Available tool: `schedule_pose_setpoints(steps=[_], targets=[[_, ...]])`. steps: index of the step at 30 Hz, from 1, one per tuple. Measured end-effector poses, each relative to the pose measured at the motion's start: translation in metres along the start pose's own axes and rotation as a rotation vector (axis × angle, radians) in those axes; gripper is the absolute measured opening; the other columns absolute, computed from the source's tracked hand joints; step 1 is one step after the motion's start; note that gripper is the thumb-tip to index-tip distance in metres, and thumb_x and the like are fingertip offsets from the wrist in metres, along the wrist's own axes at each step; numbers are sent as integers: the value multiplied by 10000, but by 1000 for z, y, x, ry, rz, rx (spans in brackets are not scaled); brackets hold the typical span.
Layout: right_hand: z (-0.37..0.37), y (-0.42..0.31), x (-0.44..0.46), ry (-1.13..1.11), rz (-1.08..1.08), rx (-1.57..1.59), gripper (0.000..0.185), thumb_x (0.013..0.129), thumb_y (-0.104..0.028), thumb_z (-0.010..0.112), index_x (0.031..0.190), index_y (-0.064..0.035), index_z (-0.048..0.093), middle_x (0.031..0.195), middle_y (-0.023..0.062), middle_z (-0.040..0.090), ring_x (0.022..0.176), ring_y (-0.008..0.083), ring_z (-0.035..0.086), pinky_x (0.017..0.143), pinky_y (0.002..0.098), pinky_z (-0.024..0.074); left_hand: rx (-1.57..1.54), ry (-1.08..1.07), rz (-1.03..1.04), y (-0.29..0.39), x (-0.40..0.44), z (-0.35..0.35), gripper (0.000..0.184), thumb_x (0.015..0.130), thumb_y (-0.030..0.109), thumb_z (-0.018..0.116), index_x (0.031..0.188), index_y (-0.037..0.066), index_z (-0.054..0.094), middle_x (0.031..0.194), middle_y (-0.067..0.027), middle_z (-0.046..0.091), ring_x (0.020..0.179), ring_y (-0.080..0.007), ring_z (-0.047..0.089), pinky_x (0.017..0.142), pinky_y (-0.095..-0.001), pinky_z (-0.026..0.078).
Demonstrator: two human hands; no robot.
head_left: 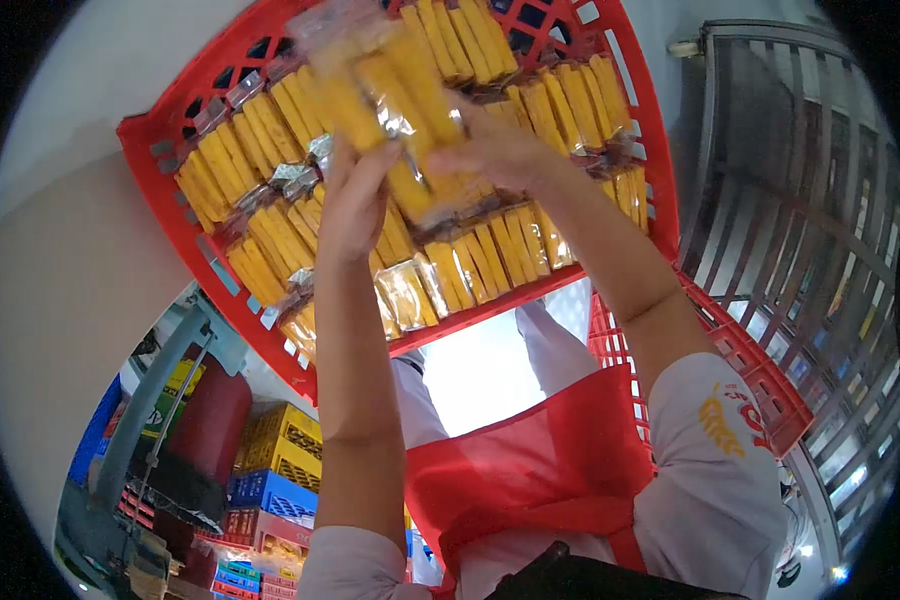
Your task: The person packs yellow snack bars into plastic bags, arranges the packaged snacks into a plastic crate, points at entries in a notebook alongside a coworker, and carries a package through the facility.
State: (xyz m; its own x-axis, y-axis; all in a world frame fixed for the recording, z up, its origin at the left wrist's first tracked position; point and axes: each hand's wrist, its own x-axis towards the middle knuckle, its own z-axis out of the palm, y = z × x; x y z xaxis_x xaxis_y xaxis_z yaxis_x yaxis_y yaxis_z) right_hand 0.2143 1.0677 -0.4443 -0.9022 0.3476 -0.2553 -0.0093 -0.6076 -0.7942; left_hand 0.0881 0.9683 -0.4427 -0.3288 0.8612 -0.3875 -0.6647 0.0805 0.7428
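Note:
Between my two hands is a clear plastic pack of yellow bars (395, 105), smeared by motion, above a red crate. My left hand (355, 200) grips it from the lower left, thumb against the wrapping. On the right side, my right hand (495, 150) closes on the same pack; some of its fingers are hidden behind it. Rows of similar wrapped yellow bars (490, 255) stand on edge inside the red crate (660, 180). Whether the bars are bread or cake, I cannot tell.
A slatted metal gate (800, 150) stands at the right, with another red crate (760, 370) beside it. Yellow crates (285, 440) and a blue crate (275, 495) are stacked at the lower left. A grey wall (80, 190) is on the left.

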Motion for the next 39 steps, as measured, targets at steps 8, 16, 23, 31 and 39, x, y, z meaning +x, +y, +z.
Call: schedule_pose_setpoints(steps=[8, 16, 23, 31, 39], targets=[[-88, -46, 35, 670, -614, -924, 769, 733, -162, 568, 1327, -52, 93, 1202, 214, 404, 1069, 364, 422, 880, 384, 368, 1256, 448, 156, -22, 0, -21, 868, 668, 436, 651, 1291, 11, 221, 1267, -290, 217, 1170, -384, 278, 948, -398, 271], [-127, 10, 42, 988, 338, -1549, 708, 762, -187, 532, 1335, -170, 117, 1203, 243, 387, 1061, 410, 401, 893, 418, 341, 1404, 583, -222, -94, -63, -57, 1099, 580, 372, 726, 1320, 52, -20, 1265, -302, 182, 1165, -409, 258, 951, -422, 287], [-109, 52, 9, 565, -70, -1196, 724, 743, -342, 584, 1298, -47, 223, 1267, 189, 339, 1140, 297, 370, 952, 394, 289, 916, 536, 137, -71, -49, -42, 1026, 587, 200, 718, 1318, 21, 21, 1229, -267, 261, 1111, -385, 346, 921, -383, 332], [6, 28, -32, 441, -114, -171, 696, 726, -209, 645, 1258, -8, 245, 1130, 152, 464, 1043, 213, 460, 843, 319, 403, 1175, 143, 417, -54, -16, 37, 1042, 559, 165, 739, 1324, 44, 42, 1294, -279, 177, 1177, -409, 248, 965, -373, 275], [-144, -50, 22, 878, -686, -1140, 693, 796, -256, 487, 1340, -146, 72, 1212, 247, 373, 1110, 380, 367, 927, 429, 297, 1049, 119, 215, -64, -75, -29, 598, 696, 85, 638, 1227, 40, 366, 1262, -182, 339, 1191, -295, 302, 966, -348, 268]])
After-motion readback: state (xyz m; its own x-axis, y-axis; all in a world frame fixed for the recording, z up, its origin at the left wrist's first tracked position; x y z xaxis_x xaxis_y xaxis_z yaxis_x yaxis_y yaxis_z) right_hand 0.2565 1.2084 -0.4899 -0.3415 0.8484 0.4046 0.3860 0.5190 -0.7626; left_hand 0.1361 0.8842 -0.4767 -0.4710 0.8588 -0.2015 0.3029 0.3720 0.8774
